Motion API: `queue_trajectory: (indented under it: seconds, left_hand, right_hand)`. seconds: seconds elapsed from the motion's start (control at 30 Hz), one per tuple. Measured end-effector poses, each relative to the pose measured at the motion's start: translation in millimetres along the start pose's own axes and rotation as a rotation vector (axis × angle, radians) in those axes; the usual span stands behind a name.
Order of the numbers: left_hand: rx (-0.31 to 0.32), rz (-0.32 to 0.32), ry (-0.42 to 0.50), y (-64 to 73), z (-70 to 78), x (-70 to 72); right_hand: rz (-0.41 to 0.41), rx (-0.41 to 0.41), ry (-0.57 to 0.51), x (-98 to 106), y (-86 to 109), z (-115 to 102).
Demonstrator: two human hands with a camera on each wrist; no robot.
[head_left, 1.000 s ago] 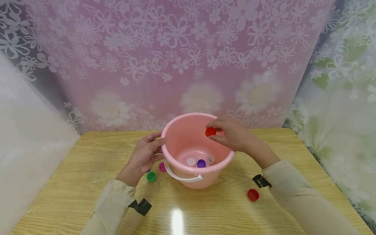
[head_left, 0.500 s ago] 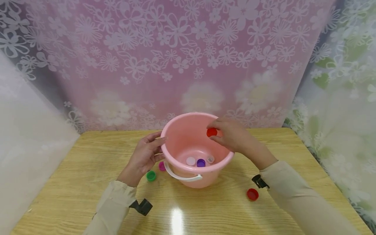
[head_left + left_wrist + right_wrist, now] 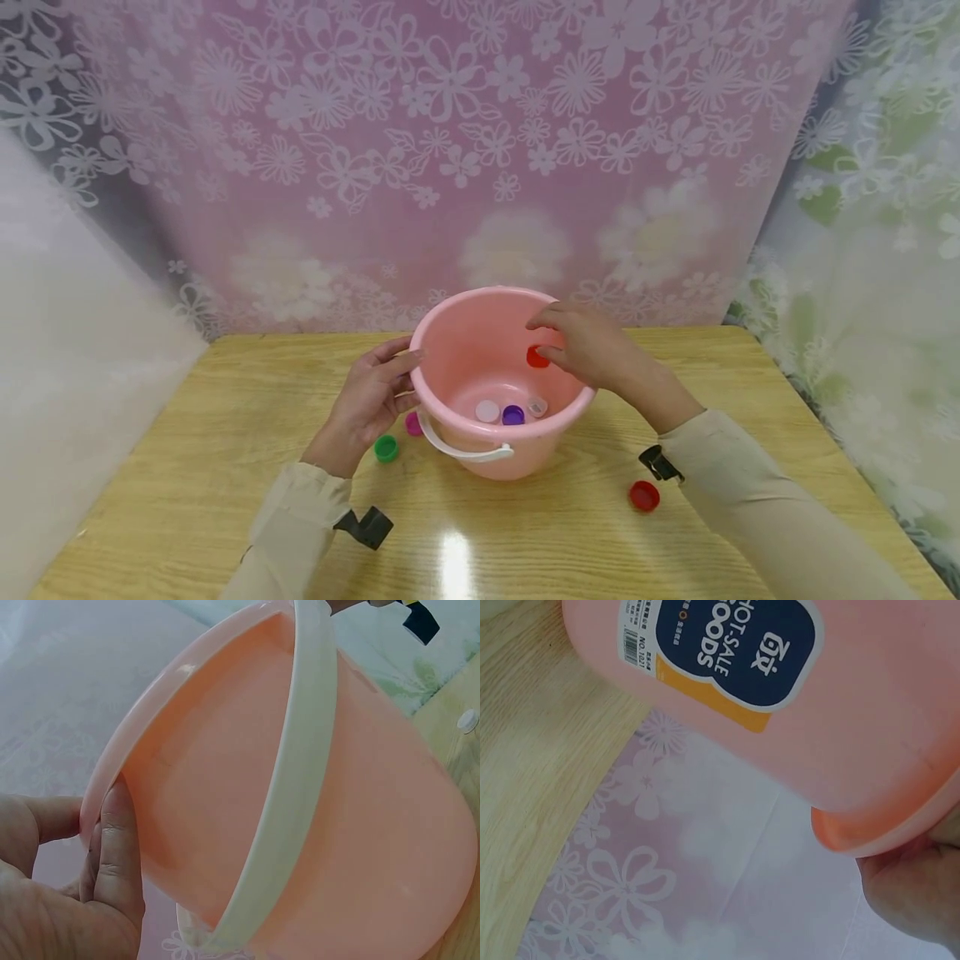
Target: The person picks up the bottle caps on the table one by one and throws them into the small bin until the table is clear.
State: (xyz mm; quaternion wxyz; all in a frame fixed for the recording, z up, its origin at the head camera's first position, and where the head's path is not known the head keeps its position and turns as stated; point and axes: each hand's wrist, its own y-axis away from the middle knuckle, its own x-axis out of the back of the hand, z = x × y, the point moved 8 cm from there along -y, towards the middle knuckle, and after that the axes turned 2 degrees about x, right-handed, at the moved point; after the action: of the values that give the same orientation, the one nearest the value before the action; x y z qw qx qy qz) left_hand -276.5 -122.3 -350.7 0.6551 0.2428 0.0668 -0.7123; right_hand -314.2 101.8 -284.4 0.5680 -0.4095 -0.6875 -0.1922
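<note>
Red cap (image 3: 536, 359) — light, stiff, I'd judge; take its edge. Right hand (image 3: 591, 347): grip spread; left hand (image 3: 367, 404) — pinching bucket rim (image 3: 517, 432).

Bright, even light fills the head view. On the pale wooden table (image 3: 187, 475), white glare lies in front of the round pink plastic bucket (image 3: 510, 462), and a faint, soft-edged shadow spreads to the bucket's right. Inside the bucket, the small red plastic cap (image 3: 537, 357) looks smeared. Both wrist views are duller; the left one shows a small highlight on the bucket's rim, deeper orange shade beneath, and the pink flower-patterned curtain (image 3: 480, 158) hazy behind the bucket.
</note>
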Motion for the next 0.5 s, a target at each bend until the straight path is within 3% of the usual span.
queue_trajectory:
  seconds: [0.3,0.5]
  left_hand:
    - [-0.008,-0.021,0.008,-1.3,-3.0,0.3]
    - [-0.015,-0.002,0.002,-2.9,-0.3,2.5]
  right_hand:
    - [-0.013,-0.005,-0.029,-3.5,0.7,1.6]
    - [-0.009,-0.015,-0.078,-4.4,-0.6,3.5]
